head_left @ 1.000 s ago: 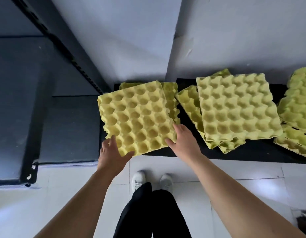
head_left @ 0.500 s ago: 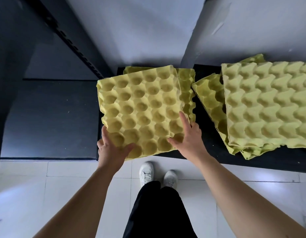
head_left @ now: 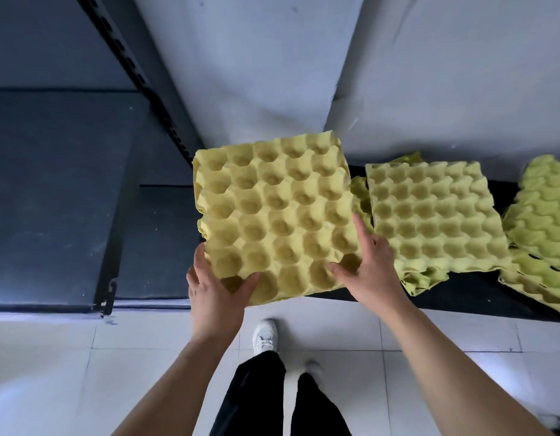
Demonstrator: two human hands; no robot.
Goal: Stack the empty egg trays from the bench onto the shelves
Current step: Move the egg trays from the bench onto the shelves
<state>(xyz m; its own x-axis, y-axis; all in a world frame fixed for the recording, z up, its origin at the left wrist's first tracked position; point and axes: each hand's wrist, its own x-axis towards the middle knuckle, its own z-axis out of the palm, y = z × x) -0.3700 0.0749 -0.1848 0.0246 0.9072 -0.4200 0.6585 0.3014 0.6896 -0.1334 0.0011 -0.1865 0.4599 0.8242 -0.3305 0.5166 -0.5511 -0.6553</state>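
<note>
Nearest, an egg tray (head_left: 272,215) is gripped at its near corners by the left hand (head_left: 214,297) and right hand (head_left: 371,272), thumbs pressed on top. Right of the grip, other trays (head_left: 436,215) are piled on the black bench (head_left: 461,289); left of it, dark shelves (head_left: 52,199) are seen.

Left of the tray (head_left: 272,215), the bare shelf (head_left: 52,190) boards are open from the front and above. A black upright (head_left: 115,240) at the shelf's front corner and a slanted perforated post (head_left: 132,73) running to the tray's far-left corner narrow that way in. Behind the tray, the wall (head_left: 241,73) closes the far side. Right of the tray, a stack (head_left: 436,215) sits just beside it on the bench (head_left: 477,291). The right hand (head_left: 370,269) fills the slim gap between them, and a pile (head_left: 543,221) lies further right. The left hand (head_left: 216,291) takes up the tray's near-left corner. On the tray's near side the floor (head_left: 83,357) is open, apart from the person's legs (head_left: 256,398).
</note>
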